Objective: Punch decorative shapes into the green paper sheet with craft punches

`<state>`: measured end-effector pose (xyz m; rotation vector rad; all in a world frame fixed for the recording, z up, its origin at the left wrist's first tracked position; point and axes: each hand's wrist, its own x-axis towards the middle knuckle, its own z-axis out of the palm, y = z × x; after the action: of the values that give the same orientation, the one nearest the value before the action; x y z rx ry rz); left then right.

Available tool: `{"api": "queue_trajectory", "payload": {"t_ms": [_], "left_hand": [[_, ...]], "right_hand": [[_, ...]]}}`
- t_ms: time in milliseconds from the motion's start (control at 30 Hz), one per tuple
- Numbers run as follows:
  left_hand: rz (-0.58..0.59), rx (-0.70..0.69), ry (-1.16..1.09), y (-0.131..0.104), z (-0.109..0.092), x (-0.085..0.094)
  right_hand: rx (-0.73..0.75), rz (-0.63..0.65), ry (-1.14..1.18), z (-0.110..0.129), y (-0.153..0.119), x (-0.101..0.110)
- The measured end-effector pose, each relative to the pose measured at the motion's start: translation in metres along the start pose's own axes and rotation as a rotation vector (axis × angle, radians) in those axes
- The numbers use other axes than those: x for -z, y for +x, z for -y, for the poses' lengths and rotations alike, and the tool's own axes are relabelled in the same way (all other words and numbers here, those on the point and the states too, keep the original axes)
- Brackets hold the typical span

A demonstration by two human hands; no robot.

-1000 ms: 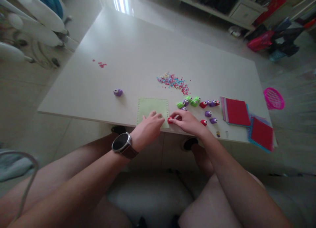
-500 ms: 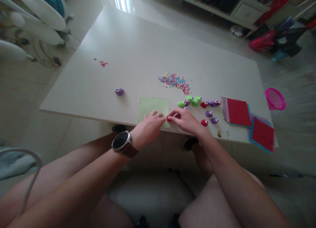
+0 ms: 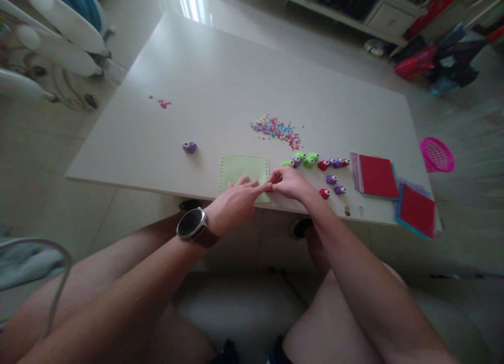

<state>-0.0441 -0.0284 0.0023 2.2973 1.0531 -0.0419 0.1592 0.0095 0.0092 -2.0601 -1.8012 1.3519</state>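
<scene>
A pale green sheet of paper lies at the table's near edge, with small holes along its borders. My left hand, with a watch on the wrist, rests flat on the sheet, fingers spread; its index finger reaches over to the right hand's fingertips. At the sheet's right edge my right hand is closed around a small red craft punch, which the fingers almost wholly hide. Beyond and right of that hand stand several green, red and purple punches with big eyes, among them a green punch and a red punch.
Loose paper confetti is scattered mid-table. A purple punch stands alone on the left, with pink paper bits beyond. Two stacks of coloured paper, the inner stack and the outer stack, lie at the right end.
My left index finger has stretched right to meet the right hand's fingertips. The right hand has turned slightly over the red punch, now mostly hidden. The view has shifted a little.
</scene>
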Motion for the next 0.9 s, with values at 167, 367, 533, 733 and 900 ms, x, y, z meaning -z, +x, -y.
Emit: {"api": "queue_trajectory", "payload": {"t_ms": [167, 367, 533, 733, 900], "left_hand": [[-0.024, -0.014, 0.003, 0.004, 0.004, -0.001], [-0.016, -0.019, 0.002, 0.005, 0.0, 0.008], [-0.048, 0.049, 0.02, 0.007, -0.004, 0.011], [-0.048, 0.098, 0.003, 0.007, -0.008, 0.013], [-0.036, 0.149, -0.004, 0.005, -0.007, 0.015]], "right_hand": [[-0.028, -0.006, -0.062, 0.004, 0.002, 0.0], [-0.008, 0.029, -0.018, 0.0, 0.002, 0.005], [0.062, 0.01, 0.05, -0.009, -0.007, 0.013], [0.097, -0.155, -0.111, -0.012, -0.02, 0.013], [0.221, -0.174, -0.242, -0.012, -0.023, 0.007]]}}
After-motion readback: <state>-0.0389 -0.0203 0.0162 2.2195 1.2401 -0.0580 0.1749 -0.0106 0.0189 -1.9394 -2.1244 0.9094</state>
